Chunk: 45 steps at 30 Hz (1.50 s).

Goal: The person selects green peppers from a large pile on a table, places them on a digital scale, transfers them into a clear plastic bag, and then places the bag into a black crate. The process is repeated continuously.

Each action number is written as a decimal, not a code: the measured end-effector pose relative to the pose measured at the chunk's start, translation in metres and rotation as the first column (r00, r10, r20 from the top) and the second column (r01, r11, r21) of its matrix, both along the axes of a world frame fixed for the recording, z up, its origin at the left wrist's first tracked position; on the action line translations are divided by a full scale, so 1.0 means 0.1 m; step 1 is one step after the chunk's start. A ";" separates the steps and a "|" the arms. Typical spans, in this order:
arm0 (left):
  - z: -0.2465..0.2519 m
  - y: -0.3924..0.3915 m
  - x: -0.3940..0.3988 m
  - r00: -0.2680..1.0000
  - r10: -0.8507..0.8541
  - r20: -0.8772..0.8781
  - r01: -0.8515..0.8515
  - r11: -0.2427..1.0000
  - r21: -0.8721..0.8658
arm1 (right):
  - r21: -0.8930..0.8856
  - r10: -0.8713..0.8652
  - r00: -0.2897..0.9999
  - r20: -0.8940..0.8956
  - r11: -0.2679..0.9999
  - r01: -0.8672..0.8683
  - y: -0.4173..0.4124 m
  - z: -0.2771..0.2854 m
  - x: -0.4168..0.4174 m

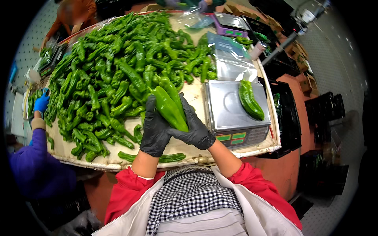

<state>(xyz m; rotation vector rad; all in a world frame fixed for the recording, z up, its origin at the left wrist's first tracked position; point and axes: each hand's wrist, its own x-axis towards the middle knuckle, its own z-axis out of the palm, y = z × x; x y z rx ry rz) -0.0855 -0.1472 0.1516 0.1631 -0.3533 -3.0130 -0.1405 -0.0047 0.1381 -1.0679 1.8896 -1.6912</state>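
Both my hands wear black gloves and cradle a pair of long green peppers [169, 106] above the table's front part. My left hand [155, 129] supports them from the left, and my right hand [193, 125] closes around their right side. To the right, one green pepper [250, 100] lies on the steel pan of a digital scale [226, 107]. Beyond my hands spreads a large heap of green peppers [118, 67]. Two more peppers lie near the front edge, one of them [172, 157] partly behind my left wrist.
Clear plastic bags [234, 67] lie behind the scale, with a purple scale [230, 25] farther back. A white cylinder [258, 49] stands at the right edge. Black crates [285, 118] sit beyond it. A co-worker's blue-gloved hand [42, 101] is at the left; other people stand across the table.
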 end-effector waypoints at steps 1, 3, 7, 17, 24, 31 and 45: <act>0.02 0.09 -0.03 0.996 -0.050 -0.067 0.054 0.997 0.063 | -0.065 0.005 0.965 0.262 0.998 0.013 0.07 -0.05 -0.03; 0.04 0.25 -0.07 0.975 -0.117 -0.188 0.191 0.874 0.448 | -0.248 0.079 0.855 0.512 0.967 0.059 0.36 -0.11 -0.19; -0.06 0.46 -0.11 0.976 -0.199 -0.085 0.165 0.939 -0.303 | -0.498 0.354 0.437 0.827 0.822 0.277 1.20 -0.10 -0.45; -0.42 0.36 0.25 0.985 -0.124 0.117 0.170 0.785 -0.595 | 0.421 -0.523 0.720 -0.457 0.586 0.693 2.90 0.13 -1.69; -0.60 0.17 0.44 0.975 0.003 0.224 0.141 0.765 -0.629 | 0.352 -0.536 0.841 0.074 0.803 0.480 2.77 -0.16 -1.53; -1.15 -0.21 0.82 0.886 0.444 0.132 0.034 0.220 -0.975 | 0.528 -0.264 0.946 -0.186 0.785 0.323 3.52 -0.53 -2.04; -1.79 -1.28 0.90 0.420 0.886 -0.198 0.406 -0.378 -0.832 | 0.023 -0.514 0.642 -0.569 0.771 0.637 1.83 0.03 -1.82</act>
